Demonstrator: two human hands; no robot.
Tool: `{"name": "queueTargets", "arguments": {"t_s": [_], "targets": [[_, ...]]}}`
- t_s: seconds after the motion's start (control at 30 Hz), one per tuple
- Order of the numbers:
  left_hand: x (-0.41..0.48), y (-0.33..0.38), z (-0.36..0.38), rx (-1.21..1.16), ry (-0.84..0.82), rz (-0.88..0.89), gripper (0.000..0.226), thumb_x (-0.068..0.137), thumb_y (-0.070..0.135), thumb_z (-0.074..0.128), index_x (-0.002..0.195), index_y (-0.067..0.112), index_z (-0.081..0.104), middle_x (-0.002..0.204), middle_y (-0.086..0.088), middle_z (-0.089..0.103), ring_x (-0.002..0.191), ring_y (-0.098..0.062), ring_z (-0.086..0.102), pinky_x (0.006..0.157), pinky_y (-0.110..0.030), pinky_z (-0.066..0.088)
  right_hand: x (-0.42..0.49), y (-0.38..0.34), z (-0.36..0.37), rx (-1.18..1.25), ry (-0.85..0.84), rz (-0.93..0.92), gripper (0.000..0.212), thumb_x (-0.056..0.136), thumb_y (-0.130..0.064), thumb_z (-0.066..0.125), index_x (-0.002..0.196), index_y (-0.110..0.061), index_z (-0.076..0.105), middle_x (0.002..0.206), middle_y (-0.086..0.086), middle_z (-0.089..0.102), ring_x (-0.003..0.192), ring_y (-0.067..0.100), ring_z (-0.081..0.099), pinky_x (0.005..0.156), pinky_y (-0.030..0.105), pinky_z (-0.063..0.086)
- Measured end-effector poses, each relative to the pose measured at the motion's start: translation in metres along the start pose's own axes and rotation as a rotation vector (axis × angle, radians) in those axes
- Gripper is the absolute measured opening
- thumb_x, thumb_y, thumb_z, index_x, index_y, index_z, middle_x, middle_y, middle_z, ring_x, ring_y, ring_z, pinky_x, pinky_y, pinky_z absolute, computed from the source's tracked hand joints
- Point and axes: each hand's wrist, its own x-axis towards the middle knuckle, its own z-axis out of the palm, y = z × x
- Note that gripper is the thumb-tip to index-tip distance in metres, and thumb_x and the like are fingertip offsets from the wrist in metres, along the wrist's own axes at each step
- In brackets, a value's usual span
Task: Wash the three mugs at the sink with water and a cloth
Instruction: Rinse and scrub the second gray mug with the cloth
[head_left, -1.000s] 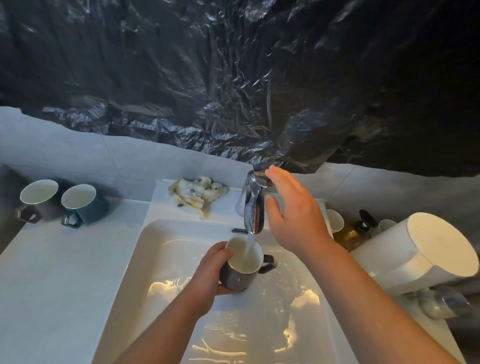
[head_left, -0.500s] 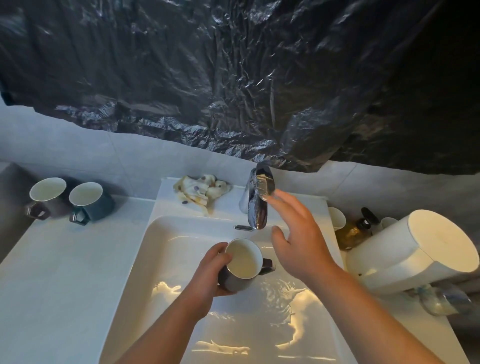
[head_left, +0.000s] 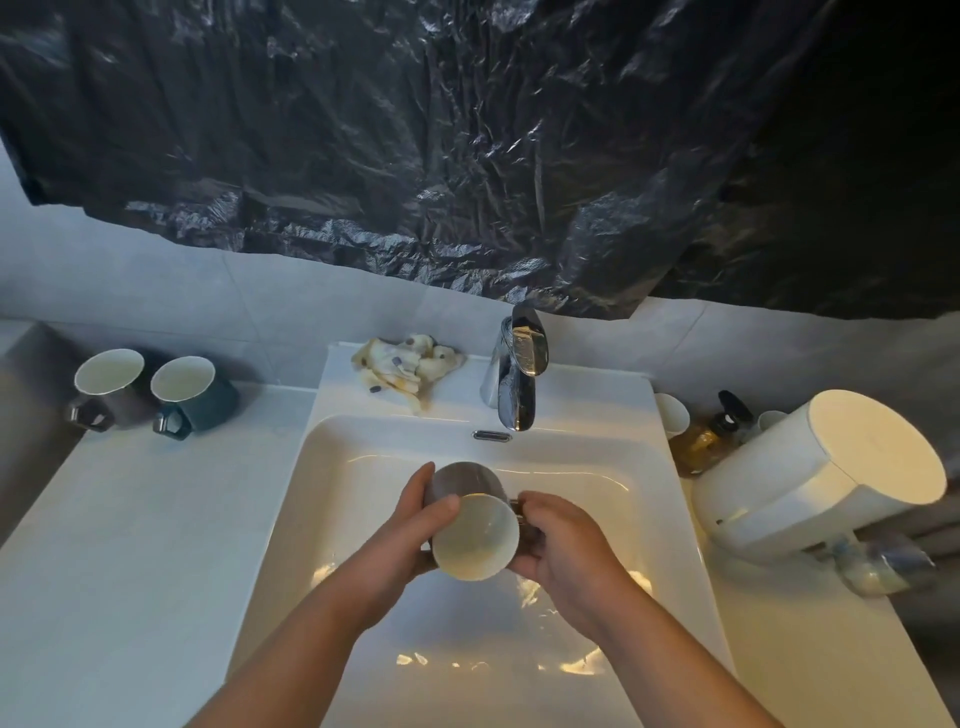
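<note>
Over the white sink basin (head_left: 332, 499) I hold a dark mug (head_left: 470, 525) with a white inside, tilted so its mouth faces me. My left hand (head_left: 410, 535) grips its left side, thumb on the rim. My right hand (head_left: 558, 545) clasps its right side, covering the handle. No water runs from the chrome tap (head_left: 517, 374). A crumpled pale cloth (head_left: 408, 366) lies on the sink ledge left of the tap. A dark brown mug (head_left: 111, 387) and a teal mug (head_left: 189, 397) stand upright on the left counter.
Water lies in the bottom of the basin. On the right counter lie a large white cylinder (head_left: 826, 470) on its side, an amber pump bottle (head_left: 706, 439), a small white cup (head_left: 672, 415) and a clear bottle (head_left: 883, 564). Black plastic sheeting (head_left: 467, 156) hangs above the tiles.
My right hand left the tap lever and came down onto the mug. The water stopped running. The mug went from upright under the spout to tilted toward me.
</note>
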Motion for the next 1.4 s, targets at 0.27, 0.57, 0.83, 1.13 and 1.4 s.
{"name": "queueTargets", "arguments": {"t_s": [0.27, 0.57, 0.83, 1.13, 1.4], "targets": [[-0.024, 0.022, -0.004, 0.228, 0.245, 0.236, 0.07, 0.071, 0.038, 0.079, 0.132, 0.029, 0.047, 0.117, 0.004, 0.064, 0.089, 0.004, 0.067, 0.07, -0.02, 0.056, -0.01, -0.003, 0.027, -0.034, -0.086, -0.223, 0.038, 0.094, 0.008, 0.045, 0.121, -0.013, 0.063, 0.114, 0.005, 0.072, 0.105, 0.029, 0.069, 0.085, 0.041, 0.056], [-0.044, 0.044, -0.006, 0.464, 0.332, 0.536, 0.09, 0.063, 0.003, 0.092, 0.134, 0.03, 0.043, 0.109, 0.047, 0.052, 0.101, 0.018, 0.057, 0.078, -0.006, 0.049, -0.024, -0.031, 0.035, -0.161, -0.108, -0.468, 0.039, 0.101, 0.0, 0.043, 0.11, -0.031, 0.065, 0.116, -0.002, 0.07, 0.102, 0.018, 0.069, 0.088, 0.04, 0.059], [-0.052, 0.06, -0.011, 0.583, 0.314, 0.732, 0.099, 0.055, 0.024, 0.095, 0.136, 0.04, 0.042, 0.134, 0.028, 0.05, 0.125, 0.002, 0.052, 0.099, -0.02, 0.047, -0.032, -0.048, 0.037, -0.188, -0.157, -0.618, 0.024, 0.096, -0.017, 0.05, 0.1, -0.03, 0.069, 0.104, 0.004, 0.073, 0.1, 0.023, 0.066, 0.088, 0.041, 0.056], [-0.056, 0.054, -0.014, 0.556, 0.291, 0.693, 0.093, 0.061, 0.025, 0.093, 0.134, 0.047, 0.039, 0.13, 0.027, 0.052, 0.117, 0.008, 0.054, 0.091, -0.009, 0.047, -0.04, -0.046, 0.041, -0.228, -0.105, -0.573, 0.026, 0.102, -0.013, 0.048, 0.1, -0.025, 0.071, 0.1, 0.004, 0.075, 0.094, 0.023, 0.07, 0.078, 0.035, 0.058], [-0.056, 0.044, -0.039, 0.119, 0.147, 0.471, 0.077, 0.065, 0.055, 0.071, 0.135, 0.032, 0.05, 0.131, 0.003, 0.063, 0.12, -0.017, 0.063, 0.094, -0.036, 0.052, -0.029, -0.064, 0.071, -0.299, -0.008, -0.198, 0.015, 0.089, -0.008, 0.061, 0.088, -0.003, 0.075, 0.074, 0.016, 0.076, 0.056, 0.026, 0.072, 0.055, 0.032, 0.057]]}}
